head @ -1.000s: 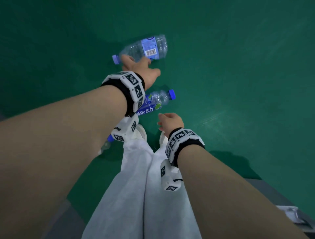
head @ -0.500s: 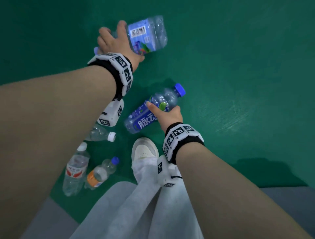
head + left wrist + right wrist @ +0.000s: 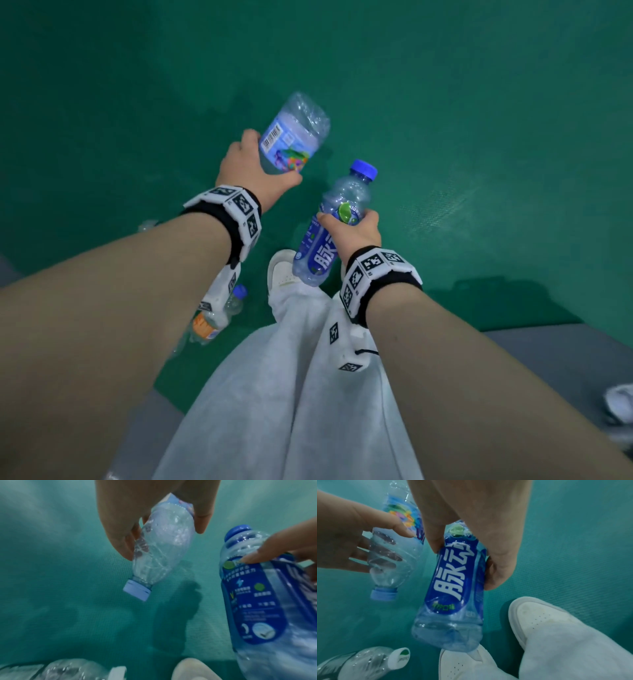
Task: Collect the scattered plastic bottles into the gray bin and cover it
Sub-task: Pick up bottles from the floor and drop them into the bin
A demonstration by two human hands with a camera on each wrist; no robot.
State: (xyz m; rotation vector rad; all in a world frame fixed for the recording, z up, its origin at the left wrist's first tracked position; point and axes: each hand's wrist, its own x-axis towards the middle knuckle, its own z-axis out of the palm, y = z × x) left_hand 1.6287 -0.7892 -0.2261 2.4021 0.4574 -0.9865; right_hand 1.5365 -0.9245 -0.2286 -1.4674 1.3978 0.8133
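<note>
The floor (image 3: 479,102) was a matt green mat with a fine woven grain. The crumpled bottle (image 3: 298,133) was thin clear plastic, dented and glinting, with a glossy printed paper-like label and a ridged pale blue plastic cap (image 3: 137,591). The blue-labelled bottle (image 3: 329,233) was smooth clear plastic under a shiny film wrap, with a glossy blue cap (image 3: 363,168). The trousers (image 3: 308,394) were soft, matt light grey cloth. The shoe (image 3: 537,616) looked like smooth white leather, perforated at the toe. The wristbands (image 3: 236,216) were black fabric carrying hard white plastic plates.
</note>
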